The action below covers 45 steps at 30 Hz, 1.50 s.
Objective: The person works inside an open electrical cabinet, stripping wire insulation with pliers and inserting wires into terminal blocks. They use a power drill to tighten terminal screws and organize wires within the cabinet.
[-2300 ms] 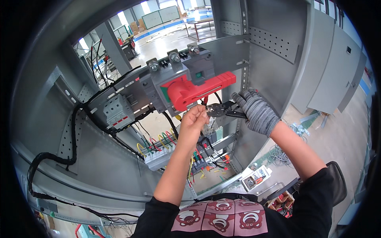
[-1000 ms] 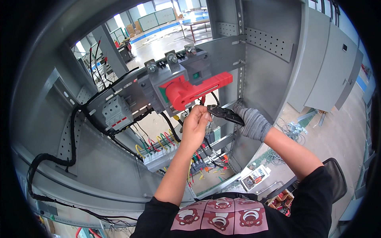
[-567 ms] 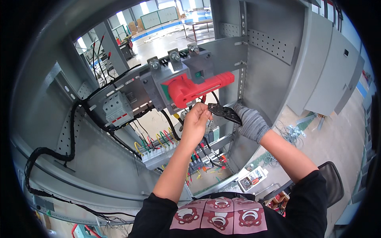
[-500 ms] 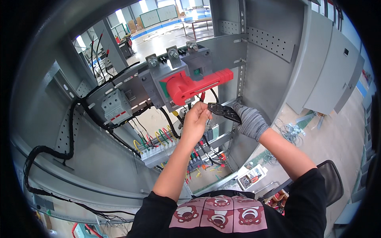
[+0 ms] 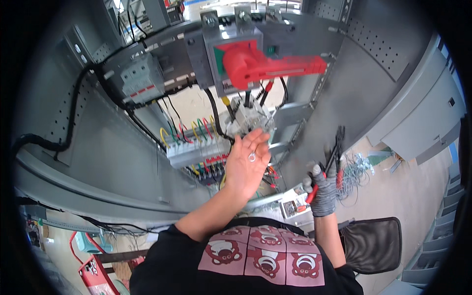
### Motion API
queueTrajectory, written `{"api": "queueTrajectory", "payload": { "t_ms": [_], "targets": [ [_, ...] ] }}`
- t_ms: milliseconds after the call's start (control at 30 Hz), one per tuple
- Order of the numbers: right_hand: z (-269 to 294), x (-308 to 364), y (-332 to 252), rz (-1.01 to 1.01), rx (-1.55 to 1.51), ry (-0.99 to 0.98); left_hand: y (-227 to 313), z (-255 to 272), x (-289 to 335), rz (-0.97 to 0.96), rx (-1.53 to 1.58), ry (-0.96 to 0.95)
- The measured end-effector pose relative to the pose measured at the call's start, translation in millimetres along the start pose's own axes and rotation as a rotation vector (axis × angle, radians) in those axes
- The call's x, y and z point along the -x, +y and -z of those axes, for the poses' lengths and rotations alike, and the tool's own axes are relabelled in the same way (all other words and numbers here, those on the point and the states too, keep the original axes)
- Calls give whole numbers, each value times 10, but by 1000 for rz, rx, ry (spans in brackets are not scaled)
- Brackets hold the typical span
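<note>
My bare left hand (image 5: 246, 167) is turned palm up below the red rotary handle, its fingers loosely curled. A small metal ring (image 5: 252, 157) rests at the base of the fingers. Well apart on the right, my right hand (image 5: 323, 194), in a grey knit glove, is closed around the red grips of crimping pliers (image 5: 338, 147), whose black jaws point up. The red rotary handle (image 5: 275, 66) sits on a grey switch (image 5: 216, 59) across the cabinet. Behind the left fingertips is a pale component (image 5: 250, 118) with thick black cables, partly hidden.
Cabinet walls (image 5: 132, 182) enclose the work on both sides. A white breaker (image 5: 141, 78) and a terminal strip (image 5: 196, 153) with coloured wires are at left. Lower right are a parts box (image 5: 295, 205) and a black mesh chair (image 5: 373, 246); loose wire (image 5: 356, 177) lies on the floor.
The hands have parted: the pliers have moved right and down, away from my left hand, which has turned palm up. The view has shifted, and the switch now appears higher.
</note>
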State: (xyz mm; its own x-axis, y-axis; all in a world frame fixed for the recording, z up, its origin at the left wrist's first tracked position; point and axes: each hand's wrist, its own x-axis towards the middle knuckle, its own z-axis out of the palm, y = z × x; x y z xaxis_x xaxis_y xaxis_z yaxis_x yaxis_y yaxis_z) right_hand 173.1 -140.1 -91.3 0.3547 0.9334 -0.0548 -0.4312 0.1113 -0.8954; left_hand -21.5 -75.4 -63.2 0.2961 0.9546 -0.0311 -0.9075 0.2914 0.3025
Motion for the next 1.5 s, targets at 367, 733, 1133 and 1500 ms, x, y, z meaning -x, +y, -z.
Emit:
{"api": "queueTrajectory", "payload": {
  "t_ms": [367, 733, 1133, 1500],
  "targets": [
    [-670, 124, 74, 151, 443, -267, -283, -307, 192, -97, -345, -85],
    [-778, 128, -150, 121, 230, -179, 166, -377, 144, -785, -1704, -310],
    [-538, -32, -279, 260, 302, -67, 651, -152, 40, -747, -2564, 24],
    [-664, -141, -347, 254, 281, -149, 584, -388, 22, -984, -2441, -186]
  ]
}}
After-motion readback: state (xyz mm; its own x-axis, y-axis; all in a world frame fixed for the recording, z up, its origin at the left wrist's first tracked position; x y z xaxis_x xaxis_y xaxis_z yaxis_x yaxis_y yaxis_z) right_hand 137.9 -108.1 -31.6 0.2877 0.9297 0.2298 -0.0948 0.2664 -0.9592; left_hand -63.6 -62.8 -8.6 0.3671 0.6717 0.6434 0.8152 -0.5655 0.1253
